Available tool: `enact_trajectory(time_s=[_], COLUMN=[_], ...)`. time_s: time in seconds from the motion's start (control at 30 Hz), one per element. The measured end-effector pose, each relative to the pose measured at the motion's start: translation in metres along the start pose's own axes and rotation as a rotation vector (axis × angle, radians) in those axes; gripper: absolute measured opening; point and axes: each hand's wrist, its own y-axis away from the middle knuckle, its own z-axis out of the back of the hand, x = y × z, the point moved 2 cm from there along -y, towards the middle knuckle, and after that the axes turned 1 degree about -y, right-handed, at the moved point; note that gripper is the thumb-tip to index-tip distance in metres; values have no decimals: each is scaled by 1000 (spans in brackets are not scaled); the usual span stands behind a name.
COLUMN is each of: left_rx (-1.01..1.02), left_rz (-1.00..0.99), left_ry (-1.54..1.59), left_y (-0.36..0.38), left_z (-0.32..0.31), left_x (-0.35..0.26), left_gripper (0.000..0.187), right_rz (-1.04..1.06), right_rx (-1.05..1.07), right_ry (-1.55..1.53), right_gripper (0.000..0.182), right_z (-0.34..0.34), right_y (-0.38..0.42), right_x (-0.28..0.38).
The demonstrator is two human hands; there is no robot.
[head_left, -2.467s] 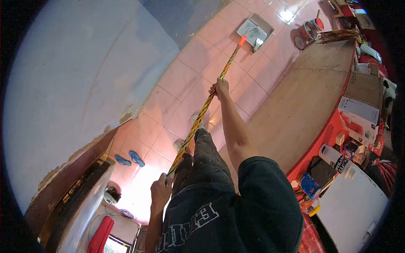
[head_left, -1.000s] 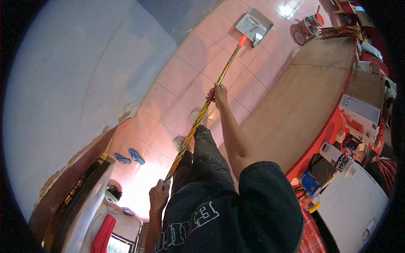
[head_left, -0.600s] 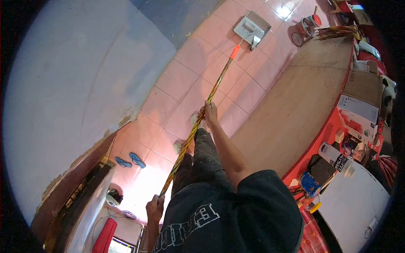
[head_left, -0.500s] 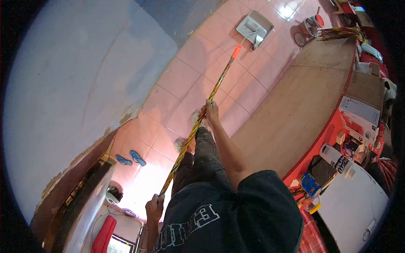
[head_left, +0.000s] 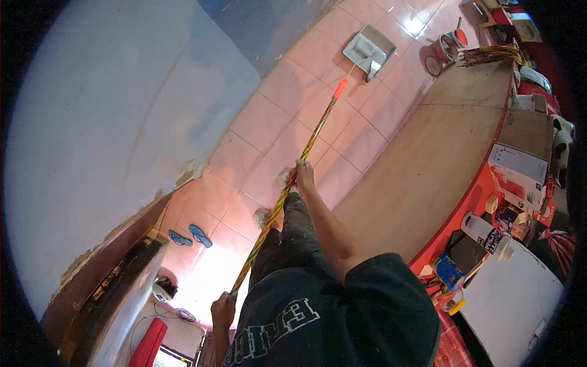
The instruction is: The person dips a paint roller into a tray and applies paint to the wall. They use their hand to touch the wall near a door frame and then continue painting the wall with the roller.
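Left hand [head_left: 224, 309]: grip closed round the pole [head_left: 318, 129].
Right hand [head_left: 305, 176]: grip closed farther up it.
Roller [head_left: 365, 47]: seems in the tray [head_left: 387, 45], but it's far off.
Tray: on the pink floor [head_left: 269, 112].
Pole: push softly so the tray won't slip.

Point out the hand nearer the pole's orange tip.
The right hand, gripping partway along the pole; the left hand grips farther back, beside the dark shirt.
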Motion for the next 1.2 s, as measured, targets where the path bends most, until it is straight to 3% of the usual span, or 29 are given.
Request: enact_trajectory(time_s=[0.13,0.27,0.33,0.5,0.63,0.73,0.8,0.87,0.93,1.0,1.03,1.07,1.1,1.13,1.2], left_rx=[-52,-54,-78,-123,-127,-355,-375,-438,-499,-700,-640,-504,-326,-146,-36], left_rz=[-53,-36,-98,-157,-95,-168,-146,-123,-88,-186,-216,-19,4,15,-270], left_ry=[-17,-111,-80,-89,-228,-275,-417,-336,-433,-284,-352,-465,-472,-477,-399], left_y=[5,-22,-32,-35,-18,1,11,11,-8,-56,-63,-81,-98,-113,-163], left_z=[1,11,11,5,-10,-34,-47,-64,-87,-111,-106,-109,-107,-99,-84], left_x=[11,-39,-61,-60,20,113,168,231,281,322,323,317,310,305,288], left_gripper=[43,41,40,45,56,50,42,31,28,27,28,34,40,47,57], right_rz=[-81,5,6,43,25,73,157,248,287,453,403,453,589,620,692], right_rx=[-20,5,-78,-52,62,26,33,86,117,154,100,142,269,260,360], right_ry=[40,-31,-28,-198,-355,-407,-416,-499,-522,-485,-529,-519,-500,-523,-482], right_gripper=[25,24,23,24,35,33,30,27,25,24,25,26,29,32,37], right_z=[-6,-1,1,5,-5,-15,-21,-30,-50,-73,-89,-104,-111,-128,-158], right_y=[15,-30,-48,-62,-17,15,34,51,94,138,168,212,227,261,326], right_x=[-3,24,48,59,41,40,51,66,90,98,103,110,106,108,111])
